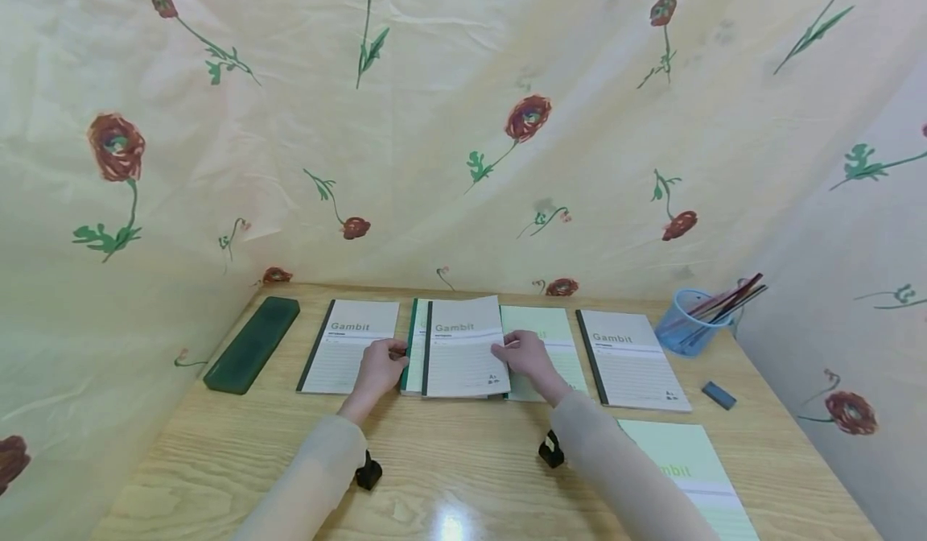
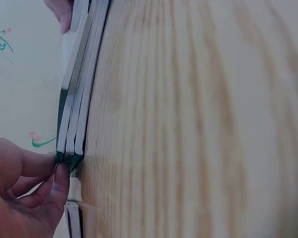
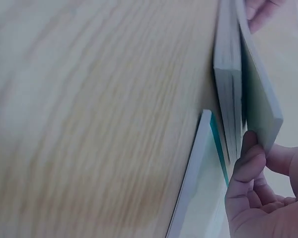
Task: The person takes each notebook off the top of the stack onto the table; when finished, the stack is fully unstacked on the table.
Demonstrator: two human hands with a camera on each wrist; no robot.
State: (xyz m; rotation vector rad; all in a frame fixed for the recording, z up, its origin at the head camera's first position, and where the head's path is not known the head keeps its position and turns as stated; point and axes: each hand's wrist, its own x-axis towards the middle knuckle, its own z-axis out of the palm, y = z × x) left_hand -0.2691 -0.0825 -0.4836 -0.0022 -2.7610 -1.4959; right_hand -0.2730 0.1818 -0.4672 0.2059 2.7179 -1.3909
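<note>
My right hand (image 1: 532,357) pinches the right edge of a white notebook (image 1: 463,364) with a black spine. In the right wrist view, this notebook (image 3: 263,99) tilts up from the stack (image 3: 227,74), its near edge between thumb and fingers. My left hand (image 1: 381,369) is at the left edge of a green-spined notebook (image 1: 416,356) beneath the white one. The left wrist view shows the left thumb and a finger (image 2: 62,186) at the spine end of the stacked notebooks (image 2: 77,119), pinching a dark green corner.
White notebooks lie to the left (image 1: 348,364) and right (image 1: 637,364). A pale green notebook (image 1: 561,356) is beside the stack, another (image 1: 706,476) at front right. Also on the table (image 1: 449,460) are a dark green case (image 1: 253,344), a blue pen cup (image 1: 684,332) and an eraser (image 1: 719,395).
</note>
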